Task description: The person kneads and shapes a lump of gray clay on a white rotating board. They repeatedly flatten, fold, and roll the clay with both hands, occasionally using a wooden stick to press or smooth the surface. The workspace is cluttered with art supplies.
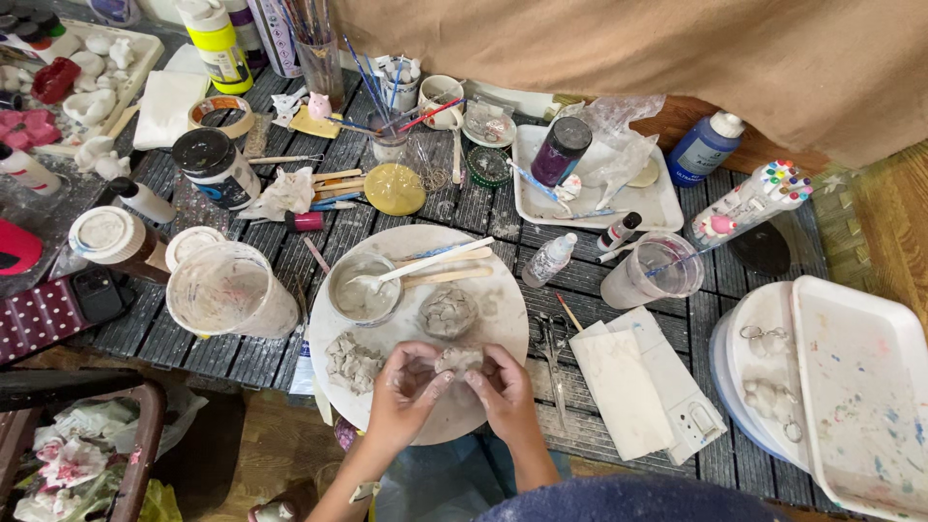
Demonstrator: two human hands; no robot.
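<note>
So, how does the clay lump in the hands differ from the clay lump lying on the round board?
The held lump is smaller and pinched between the left hand and right hand; the lying lump is bigger and untouched. The held lump sits near the round board's front edge, the lying lump nearer the middle, beside the small bowl. Both are grey and rough.

The lump of clay (pixel 457 360) was pale grey, and so was the round board (pixel 503 333) under it. At eleven o'clock from the board sat a yellow lid (pixel 394 188). At one o'clock stood a blue bottle (pixel 704 147). At nine o'clock lay a dark red cloth (pixel 39 319) with white dots.
</note>
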